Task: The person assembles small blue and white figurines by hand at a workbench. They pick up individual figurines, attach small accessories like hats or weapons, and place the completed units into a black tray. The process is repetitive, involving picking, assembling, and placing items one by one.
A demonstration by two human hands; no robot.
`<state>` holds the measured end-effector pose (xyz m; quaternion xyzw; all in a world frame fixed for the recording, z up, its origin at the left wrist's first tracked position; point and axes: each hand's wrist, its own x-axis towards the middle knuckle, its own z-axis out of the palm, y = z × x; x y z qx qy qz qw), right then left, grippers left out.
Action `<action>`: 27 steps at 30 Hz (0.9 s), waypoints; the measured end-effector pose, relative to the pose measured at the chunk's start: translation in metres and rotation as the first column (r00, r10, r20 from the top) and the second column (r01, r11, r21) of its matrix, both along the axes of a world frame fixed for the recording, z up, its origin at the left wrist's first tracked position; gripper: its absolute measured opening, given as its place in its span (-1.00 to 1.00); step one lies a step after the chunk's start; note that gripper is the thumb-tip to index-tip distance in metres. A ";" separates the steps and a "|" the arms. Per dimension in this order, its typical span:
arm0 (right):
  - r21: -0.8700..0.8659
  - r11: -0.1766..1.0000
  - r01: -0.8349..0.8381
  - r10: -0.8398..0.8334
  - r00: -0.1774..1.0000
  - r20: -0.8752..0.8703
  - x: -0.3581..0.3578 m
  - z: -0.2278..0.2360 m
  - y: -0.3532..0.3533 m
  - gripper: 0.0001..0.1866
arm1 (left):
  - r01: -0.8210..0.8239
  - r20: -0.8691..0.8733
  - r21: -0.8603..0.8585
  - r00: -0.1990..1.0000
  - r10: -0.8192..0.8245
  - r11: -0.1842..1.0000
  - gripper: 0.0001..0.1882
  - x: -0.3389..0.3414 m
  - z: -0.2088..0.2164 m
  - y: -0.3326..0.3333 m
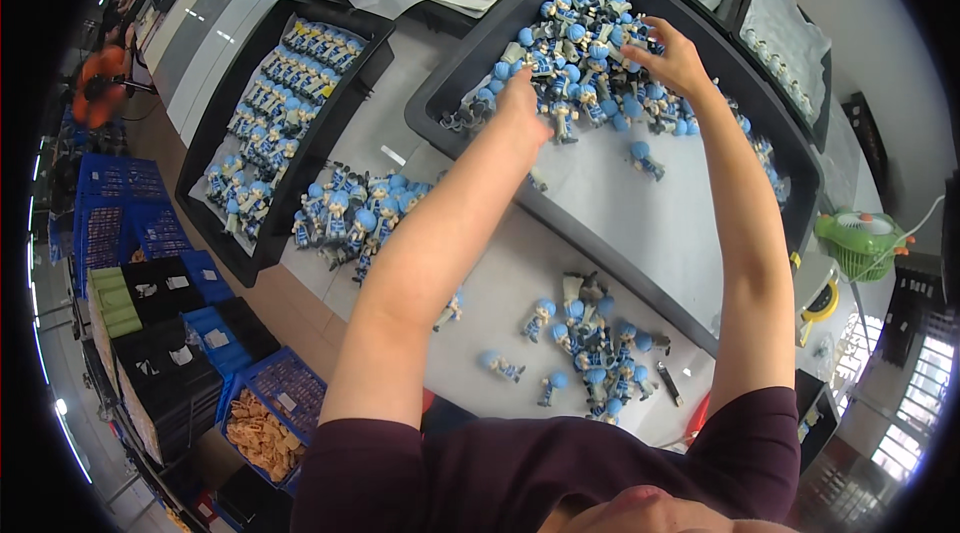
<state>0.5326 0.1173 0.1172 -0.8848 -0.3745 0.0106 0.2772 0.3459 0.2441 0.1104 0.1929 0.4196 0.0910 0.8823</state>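
Both my arms reach into a large dark grey tray [620, 248] heaped with small toy figurines [590, 43] that have light-blue tops and blue-and-white bodies. My left hand [520, 105] is at the left part of the heap, its thumb apart from the fingers. Some of its fingertips are hidden against the figurines. At the heap's right side, my right hand [672, 58] has its thumb and fingers spread and curved over the toys. I see no figurine lifted in either hand. A single figurine [646, 161] lies apart from the heap on the tray's pale floor.
A narrower dark tray [375, 53] at left holds figurines in rows. Loose figurines form a pile [350, 213] beside it and a cluster [600, 353] near me. Lined trays [785, 48] stand at the back right, near a green fan [860, 238]. Blue crates [285, 388] stand at lower left.
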 end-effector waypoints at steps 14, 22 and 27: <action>0.055 0.838 -0.543 0.437 0.727 0.530 -0.047 -0.002 0.063 -0.89 | 0.069 0.138 0.146 0.986 -0.090 0.987 -0.32 -0.029 0.029 -0.010; 0.403 0.829 -0.389 0.528 0.781 -0.333 -0.160 0.078 0.045 -0.79 | -0.181 0.398 0.727 0.897 -0.193 0.662 -0.64 -0.105 0.056 -0.005; 0.370 0.861 -0.350 0.499 0.723 -0.477 -0.185 0.078 0.044 -0.58 | -0.260 0.325 0.492 0.940 0.102 0.831 -0.69 -0.147 0.047 0.033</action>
